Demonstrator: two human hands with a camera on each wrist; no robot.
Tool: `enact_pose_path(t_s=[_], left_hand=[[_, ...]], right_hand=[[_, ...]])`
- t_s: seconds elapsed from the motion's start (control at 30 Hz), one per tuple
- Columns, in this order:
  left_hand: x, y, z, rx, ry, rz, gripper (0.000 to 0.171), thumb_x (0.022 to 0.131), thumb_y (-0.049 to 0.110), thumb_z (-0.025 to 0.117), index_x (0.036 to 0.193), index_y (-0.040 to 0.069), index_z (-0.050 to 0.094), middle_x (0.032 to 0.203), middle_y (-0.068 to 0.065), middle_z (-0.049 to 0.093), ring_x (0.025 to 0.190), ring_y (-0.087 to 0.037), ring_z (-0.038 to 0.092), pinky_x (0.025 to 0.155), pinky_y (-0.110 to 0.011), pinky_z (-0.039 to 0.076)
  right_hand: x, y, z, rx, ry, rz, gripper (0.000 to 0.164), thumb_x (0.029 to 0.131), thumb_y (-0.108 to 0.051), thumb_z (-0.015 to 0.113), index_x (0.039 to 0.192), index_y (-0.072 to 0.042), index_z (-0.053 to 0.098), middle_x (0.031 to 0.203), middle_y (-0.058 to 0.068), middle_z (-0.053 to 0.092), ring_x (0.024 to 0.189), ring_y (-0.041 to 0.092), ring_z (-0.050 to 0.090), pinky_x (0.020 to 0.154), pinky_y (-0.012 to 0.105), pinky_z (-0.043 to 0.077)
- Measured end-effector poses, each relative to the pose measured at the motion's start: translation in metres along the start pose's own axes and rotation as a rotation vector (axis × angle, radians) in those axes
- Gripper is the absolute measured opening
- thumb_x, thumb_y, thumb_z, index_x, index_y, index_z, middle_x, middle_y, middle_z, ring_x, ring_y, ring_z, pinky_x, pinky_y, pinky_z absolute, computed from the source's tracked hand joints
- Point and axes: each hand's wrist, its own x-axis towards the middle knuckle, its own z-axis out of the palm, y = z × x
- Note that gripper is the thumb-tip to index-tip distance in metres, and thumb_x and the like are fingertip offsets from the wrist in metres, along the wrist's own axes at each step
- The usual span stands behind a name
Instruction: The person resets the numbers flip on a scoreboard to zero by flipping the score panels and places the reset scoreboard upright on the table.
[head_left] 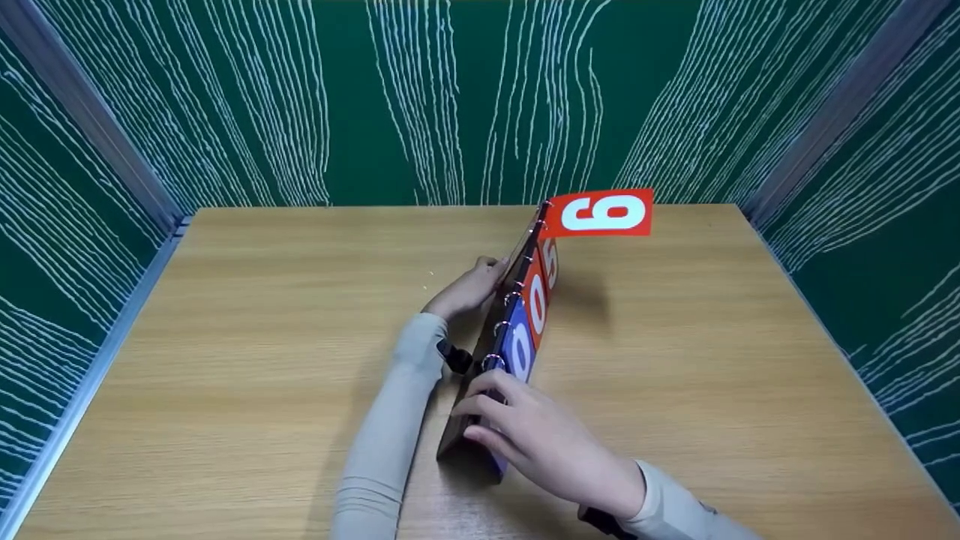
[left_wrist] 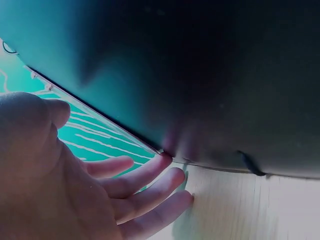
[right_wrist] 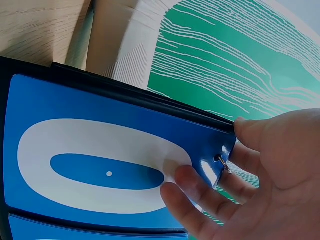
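Note:
A tabletop flip scoreboard (head_left: 517, 345) stands folded like a tent, with number cards on rings along its top edge. Its visible cards show a blue 0 (right_wrist: 35, 165), a red 0, a 5, and a red 6 card (head_left: 637, 214) sticking out sideways at the far end. My left hand (head_left: 469, 289) is at the dark back panel (left_wrist: 210, 100), fingers fairly straight, a fingertip touching its edge. At the near end my right hand (head_left: 551, 442) grips the scoreboard's top edge with bent fingers; in the right wrist view, they lie beside a metal ring (right_wrist: 222, 164).
A wooden table (head_left: 262, 337) carries the scoreboard. Green walls (head_left: 352, 97) with white wavy lines enclose its back and sides, with metal posts (head_left: 97, 105) at the corners.

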Motion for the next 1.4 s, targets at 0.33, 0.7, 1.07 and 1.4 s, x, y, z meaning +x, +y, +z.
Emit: enact_pose_path(t_s=[0.33, 0.7, 1.07, 1.4], left_hand=[[0.002, -0.002, -0.003, -0.048, 0.017, 0.042, 0.065, 0.107, 0.059, 0.029, 0.151, 0.012, 0.031, 0.136, -0.014, 0.055, 0.129, -0.029, 0.055, 0.111, -0.048, 0.043], [0.006, 0.004, -0.003, -0.286, 0.064, -0.017, 0.049, 0.107, 0.037, 0.04, 0.145, 0.007, 0.026, 0.11, -0.017, 0.057, 0.08, -0.018, 0.059, 0.09, -0.041, 0.057], [0.008, 0.01, -0.008, -0.418, 0.227, -0.015, 0.041, 0.107, 0.021, 0.037, 0.143, 0.004, 0.027, 0.106, -0.014, 0.055, 0.083, -0.021, 0.059, 0.083, -0.039, 0.055], [-0.006, 0.021, -0.027, -0.506, 0.368, 0.031, 0.042, 0.109, 0.02, 0.034, 0.148, 0.005, 0.025, 0.147, -0.023, 0.043, 0.123, -0.035, 0.058, 0.106, -0.05, 0.051]], right_hand=[[-0.001, 0.0, -0.001, 0.004, -0.017, 0.019, 0.021, 0.104, -0.029, 0.058, 0.123, -0.026, 0.067, 0.125, -0.007, 0.057, 0.111, 0.007, 0.061, 0.093, 0.03, 0.055], [0.0, -0.001, 0.0, -0.016, -0.007, 0.014, 0.023, 0.106, -0.035, 0.052, 0.122, -0.026, 0.066, 0.125, -0.006, 0.058, 0.112, 0.007, 0.061, 0.094, 0.031, 0.055], [-0.001, -0.001, -0.001, -0.011, -0.019, 0.028, 0.025, 0.106, -0.037, 0.05, 0.122, -0.027, 0.066, 0.126, -0.005, 0.058, 0.114, 0.008, 0.061, 0.094, 0.031, 0.055], [0.0, -0.001, -0.001, -0.011, -0.026, 0.041, 0.021, 0.105, -0.031, 0.056, 0.123, -0.027, 0.066, 0.126, -0.007, 0.057, 0.11, 0.006, 0.06, 0.092, 0.03, 0.055]])
